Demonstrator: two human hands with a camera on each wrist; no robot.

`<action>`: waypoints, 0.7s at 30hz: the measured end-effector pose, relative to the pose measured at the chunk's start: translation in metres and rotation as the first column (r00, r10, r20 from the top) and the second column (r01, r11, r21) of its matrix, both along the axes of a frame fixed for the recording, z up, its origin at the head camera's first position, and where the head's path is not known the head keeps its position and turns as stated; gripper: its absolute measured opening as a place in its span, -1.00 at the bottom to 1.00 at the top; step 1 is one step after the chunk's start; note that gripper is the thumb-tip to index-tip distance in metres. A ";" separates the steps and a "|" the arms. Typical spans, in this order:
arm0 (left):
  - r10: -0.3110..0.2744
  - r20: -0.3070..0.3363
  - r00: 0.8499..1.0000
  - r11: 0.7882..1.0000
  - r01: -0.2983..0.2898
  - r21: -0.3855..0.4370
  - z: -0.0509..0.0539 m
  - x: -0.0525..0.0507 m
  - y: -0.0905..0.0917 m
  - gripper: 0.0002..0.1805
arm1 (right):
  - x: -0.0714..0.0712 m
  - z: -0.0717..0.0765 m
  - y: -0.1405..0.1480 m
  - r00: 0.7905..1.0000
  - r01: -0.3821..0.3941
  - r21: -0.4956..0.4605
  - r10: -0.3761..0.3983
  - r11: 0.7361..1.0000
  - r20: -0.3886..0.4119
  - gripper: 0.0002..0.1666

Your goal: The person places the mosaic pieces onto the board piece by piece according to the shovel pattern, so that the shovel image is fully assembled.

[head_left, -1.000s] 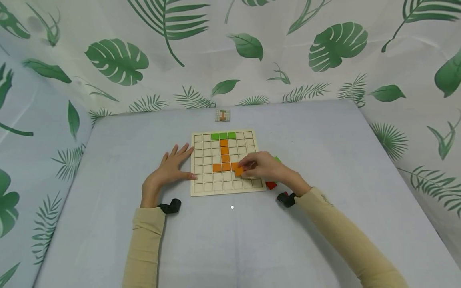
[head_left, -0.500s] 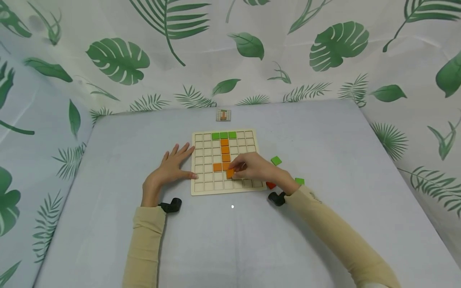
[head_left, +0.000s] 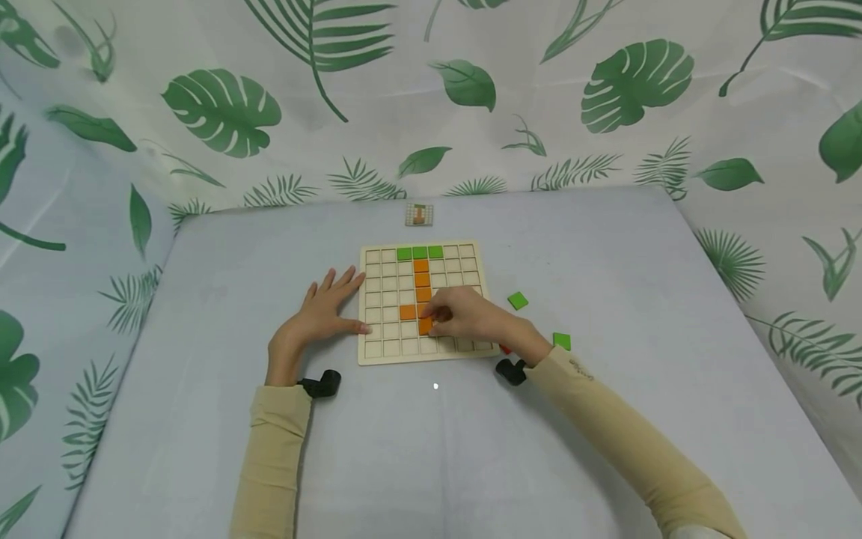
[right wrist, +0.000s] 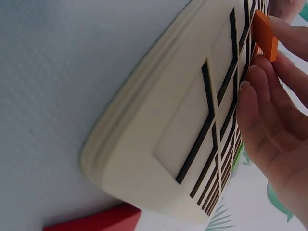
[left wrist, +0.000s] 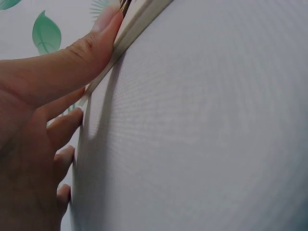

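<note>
A pale wooden grid board [head_left: 390,358] lies on the table, holding a row of green tiles [head_left: 420,253] and a column of orange tiles [head_left: 422,280]. Another orange tile [head_left: 407,312] sits left of the column's foot. My right hand [head_left: 468,313] pinches an orange tile [right wrist: 265,36] between thumb and fingers at the cell below that column. In the right wrist view this tile is tilted against the board. Part of the board's right side is hidden under the hand. My left hand [head_left: 319,311] rests spread at the board's left edge, its thumb [left wrist: 91,45] touching the rim.
Two loose green tiles, one near the board [head_left: 518,300] and one by the right sleeve [head_left: 562,341], lie to the right. A red tile [right wrist: 98,220] lies by the board's near right corner. A small pattern card [head_left: 419,215] is behind the board.
My right hand has moved left across the board with the orange tile, and lowered it to the cell below the orange column. My left hand has stayed in place.
</note>
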State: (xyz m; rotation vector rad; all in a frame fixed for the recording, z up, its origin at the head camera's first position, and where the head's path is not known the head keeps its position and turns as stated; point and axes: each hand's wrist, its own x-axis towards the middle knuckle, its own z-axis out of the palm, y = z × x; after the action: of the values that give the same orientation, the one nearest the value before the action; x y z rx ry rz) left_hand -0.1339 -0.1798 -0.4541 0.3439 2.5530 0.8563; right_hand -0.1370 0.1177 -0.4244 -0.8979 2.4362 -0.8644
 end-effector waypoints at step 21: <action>-0.002 -0.012 1.000 1.000 0.002 0.000 -0.003 -0.002 -0.003 0.16 | 0.002 -0.001 -0.002 0.989 -0.072 0.021 0.074 0.997 -0.129 -0.73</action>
State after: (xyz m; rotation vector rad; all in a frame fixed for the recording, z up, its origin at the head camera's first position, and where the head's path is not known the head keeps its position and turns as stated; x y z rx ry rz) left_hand -0.1354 -0.1829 -0.4567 0.3526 2.5627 0.8565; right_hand -0.1351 0.1158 -0.4252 -1.0608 2.4980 -0.7821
